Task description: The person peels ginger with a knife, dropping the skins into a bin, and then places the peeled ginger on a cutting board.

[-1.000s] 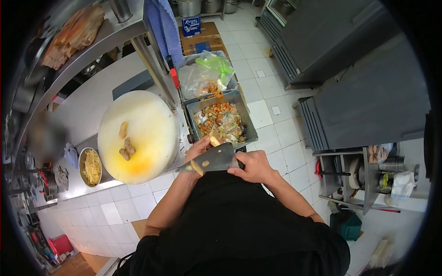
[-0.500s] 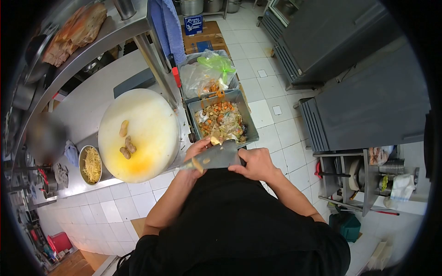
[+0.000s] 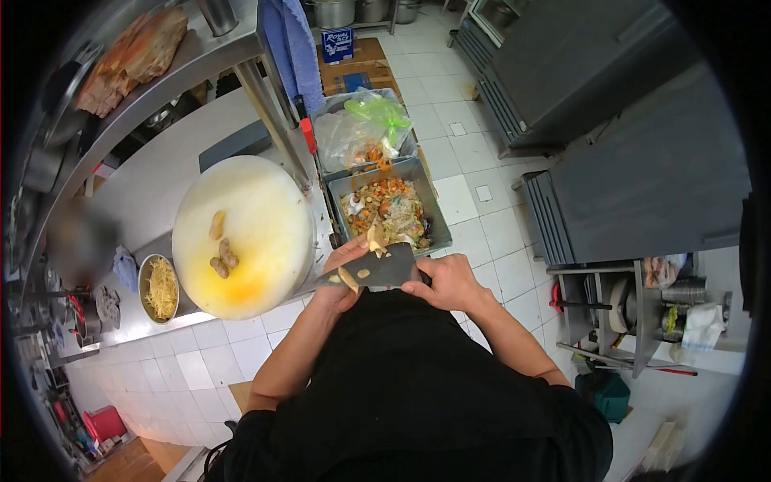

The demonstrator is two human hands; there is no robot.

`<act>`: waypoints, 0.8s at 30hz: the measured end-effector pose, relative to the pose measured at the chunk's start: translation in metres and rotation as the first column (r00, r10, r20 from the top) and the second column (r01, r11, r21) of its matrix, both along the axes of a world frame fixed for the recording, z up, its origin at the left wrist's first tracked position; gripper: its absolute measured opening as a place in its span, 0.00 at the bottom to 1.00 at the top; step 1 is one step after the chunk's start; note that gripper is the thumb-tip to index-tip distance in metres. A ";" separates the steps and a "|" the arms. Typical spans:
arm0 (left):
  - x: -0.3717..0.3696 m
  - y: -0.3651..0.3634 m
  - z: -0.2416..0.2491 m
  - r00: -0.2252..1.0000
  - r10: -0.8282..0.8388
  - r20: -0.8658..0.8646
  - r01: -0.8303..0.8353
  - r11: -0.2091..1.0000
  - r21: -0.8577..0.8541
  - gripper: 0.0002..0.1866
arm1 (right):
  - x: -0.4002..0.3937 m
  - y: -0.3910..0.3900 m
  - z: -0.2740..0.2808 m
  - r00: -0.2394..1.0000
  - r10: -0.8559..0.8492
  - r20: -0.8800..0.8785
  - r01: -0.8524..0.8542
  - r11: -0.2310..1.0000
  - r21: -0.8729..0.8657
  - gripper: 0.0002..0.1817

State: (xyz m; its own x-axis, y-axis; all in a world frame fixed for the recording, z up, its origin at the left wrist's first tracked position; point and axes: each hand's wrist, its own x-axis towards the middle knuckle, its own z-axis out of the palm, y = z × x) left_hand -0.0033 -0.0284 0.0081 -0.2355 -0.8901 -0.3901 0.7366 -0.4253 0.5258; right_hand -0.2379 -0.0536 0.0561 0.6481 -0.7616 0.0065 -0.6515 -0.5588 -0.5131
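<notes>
My right hand (image 3: 450, 281) grips the handle of a cleaver (image 3: 388, 269), whose broad dark blade lies across in front of me, pointing left. Bits of pale peel (image 3: 348, 279) cling to that blade. My left hand (image 3: 341, 261) holds a pale yellow piece of ginger (image 3: 375, 239) at its fingertips, beside the blade's far edge; the blade hides part of this hand. Both hands are over the near edge of a grey bin (image 3: 444, 234) full of food scraps. Unpeeled ginger (image 3: 227, 253) and a lighter piece (image 3: 217, 224) lie on the round white chopping board (image 3: 273, 189).
A bowl of yellow shreds (image 3: 161, 291) stands left of the board on the steel counter (image 3: 193, 128). Behind the scrap bin is another bin holding plastic bags (image 3: 353, 132). A metal shelf with a large piece of meat (image 3: 136, 60) overhangs the counter. Grey fridges (image 3: 642, 177) stand at right.
The cleaver blade has turned so its flat face shows more. The ginger in my left hand shows more above the blade. The things on the board have not moved.
</notes>
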 end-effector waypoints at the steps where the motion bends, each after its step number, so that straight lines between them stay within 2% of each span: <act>1: -0.001 0.001 0.003 1.000 0.001 0.000 -0.001 1.000 0.000 0.16 | -0.002 -0.002 -0.003 1.000 0.001 0.000 -0.001 1.000 0.000 0.30; 4: -0.004 0.007 0.005 1.000 0.011 -0.014 -0.011 1.000 0.008 0.17 | -0.006 -0.007 -0.006 0.998 -0.049 0.027 0.047 0.996 0.071 0.28; 6: -0.008 0.012 0.003 0.997 0.059 0.049 -0.056 0.996 -0.064 0.18 | -0.007 -0.011 -0.004 0.994 -0.109 -0.026 0.112 0.984 0.137 0.30; 10: -0.008 0.006 0.000 0.996 0.039 0.085 -0.034 0.998 -0.056 0.21 | -0.004 -0.004 0.006 1.000 -0.014 -0.023 0.017 0.990 0.141 0.28; 12: -0.009 0.005 0.001 0.994 0.049 0.096 -0.042 0.997 -0.067 0.22 | 0.000 -0.001 0.007 1.000 0.020 0.009 -0.020 0.999 0.031 0.25; 13: -0.009 0.006 0.003 0.992 0.064 0.108 -0.056 0.996 -0.075 0.22 | -0.001 -0.002 0.004 1.000 0.020 0.008 -0.020 0.999 0.032 0.25; 15: -0.009 0.009 0.009 0.991 0.084 0.107 -0.078 0.995 -0.055 0.22 | -0.003 -0.007 -0.007 0.998 -0.061 0.025 0.059 0.994 0.088 0.26; 17: -0.009 0.012 0.010 0.989 0.102 0.105 -0.099 0.994 -0.034 0.22 | -0.006 -0.007 -0.012 0.997 -0.074 0.025 0.071 0.992 0.100 0.26; 19: -0.008 0.013 0.002 0.990 0.095 0.106 -0.085 0.992 -0.091 0.22 | -0.007 -0.008 -0.011 0.996 -0.089 0.024 0.086 0.990 0.110 0.26; 21: -0.007 0.014 -0.004 0.988 0.084 0.132 -0.069 0.992 -0.110 0.22 | -0.007 -0.009 -0.009 0.991 -0.123 -0.049 0.130 0.978 0.166 0.32; 24: -0.004 0.011 -0.007 0.983 0.043 0.180 -0.021 0.992 -0.127 0.21 | -0.012 -0.013 -0.032 0.978 -0.195 -0.068 0.204 0.962 0.180 0.33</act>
State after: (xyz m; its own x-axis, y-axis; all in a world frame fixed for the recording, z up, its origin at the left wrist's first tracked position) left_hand -0.0075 -0.0173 0.0011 -0.1413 -0.9403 -0.3096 0.6358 -0.3259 0.6997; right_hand -0.2502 -0.0666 0.0246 0.4787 -0.8604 -0.1748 -0.7673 -0.3133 -0.5596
